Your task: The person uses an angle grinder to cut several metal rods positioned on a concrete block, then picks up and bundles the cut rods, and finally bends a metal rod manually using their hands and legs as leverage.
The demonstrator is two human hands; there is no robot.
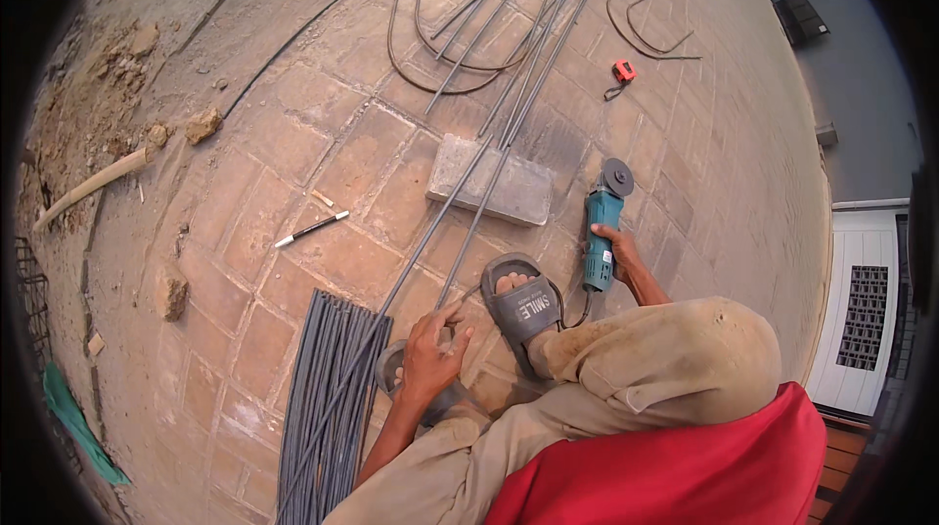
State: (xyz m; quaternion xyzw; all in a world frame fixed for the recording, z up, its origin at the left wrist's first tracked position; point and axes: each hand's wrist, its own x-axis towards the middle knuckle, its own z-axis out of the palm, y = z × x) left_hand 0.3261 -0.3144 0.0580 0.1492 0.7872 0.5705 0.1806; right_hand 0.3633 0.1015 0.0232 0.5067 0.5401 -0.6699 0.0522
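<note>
My right hand [620,256] is wrapped around the teal body of an angle grinder [600,232], held to the right of my sandal with its dark disc [616,176] pointing away from me. My left hand [436,354] is over my left foot, thumb and index finger apart, close to the near end of a thin steel rod [466,249]. Whether a fingertip touches that rod is hard to see. Another rod [430,228] runs beside it, and both lie across a grey concrete block [528,191]. Left of my foot lies a thick bundle of cut rods [328,398].
Bent U-shaped rods [445,85] and long straight rods lie on the brick paving ahead. A red tape measure [623,71] sits at far right. A black-and-white marker [311,230] is left of the block. Stones [171,292] and loose soil border the left side.
</note>
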